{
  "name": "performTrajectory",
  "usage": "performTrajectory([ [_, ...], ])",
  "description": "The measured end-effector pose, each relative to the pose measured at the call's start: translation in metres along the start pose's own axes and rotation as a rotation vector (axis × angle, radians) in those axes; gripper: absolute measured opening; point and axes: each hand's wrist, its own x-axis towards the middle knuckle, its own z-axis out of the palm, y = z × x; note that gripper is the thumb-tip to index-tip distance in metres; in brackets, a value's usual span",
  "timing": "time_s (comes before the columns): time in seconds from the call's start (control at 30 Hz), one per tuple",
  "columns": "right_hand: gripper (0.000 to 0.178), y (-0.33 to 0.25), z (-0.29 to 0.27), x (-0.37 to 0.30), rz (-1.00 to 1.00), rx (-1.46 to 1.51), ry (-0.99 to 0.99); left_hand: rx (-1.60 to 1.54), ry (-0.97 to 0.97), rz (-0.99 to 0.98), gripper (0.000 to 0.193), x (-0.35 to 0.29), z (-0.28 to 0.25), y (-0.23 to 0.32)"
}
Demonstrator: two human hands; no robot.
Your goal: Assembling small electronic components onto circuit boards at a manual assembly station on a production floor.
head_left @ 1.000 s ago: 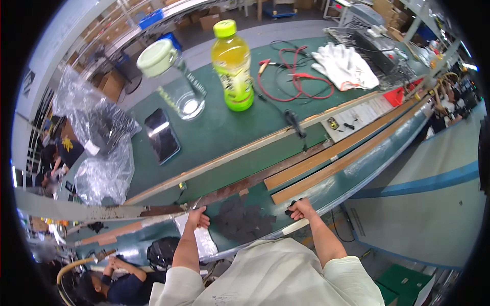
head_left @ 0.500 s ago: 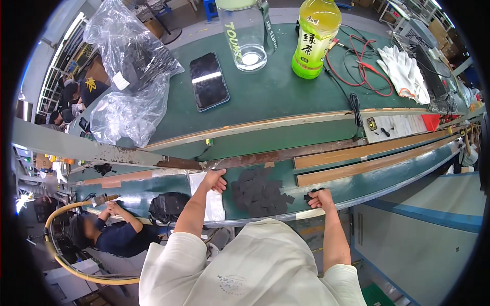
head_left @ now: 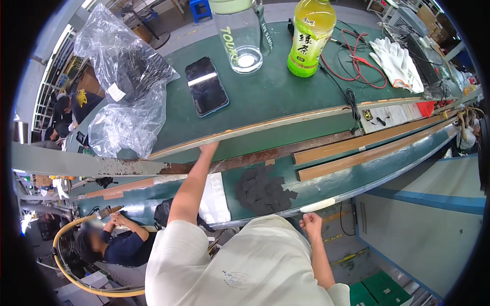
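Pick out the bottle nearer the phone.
The clear bottle with the pale green lid, just right of the phone; the green-and-yellow bottle stands farther right.

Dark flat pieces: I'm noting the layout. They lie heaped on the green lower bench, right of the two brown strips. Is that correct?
No: in the head view, the dark flat pieces heaped on the green lower bench lie left of the two brown strips.
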Motion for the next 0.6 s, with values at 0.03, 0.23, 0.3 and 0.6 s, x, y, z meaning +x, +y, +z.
performTrajectory([
  [0.03, 0.022, 0.007, -0.001, -0.003, -0.031, -0.034, -0.005, -0.008, 0.003, 0.003, 0.033, 0.0, 0.012, -0.009],
  [0.23, 0.016, 0.009, 0.006, -0.019, 0.002, -0.048, 0.089, -0.031, -0.537, 0.015, 0.037, 0.021, 0.036, 0.025],
  [0.3, 0.015, -0.001, 0.013, -0.015, -0.025, -0.051, 0.092, -0.018, -0.714, 0.016, 0.038, 0.026, 0.036, 0.032],
  [0.6, 0.011, -0.045, 0.061, -0.015, -0.263, -0.069, 0.014, -0.36, -0.536, 0.089, 0.028, 0.006, -0.093, 0.163],
])
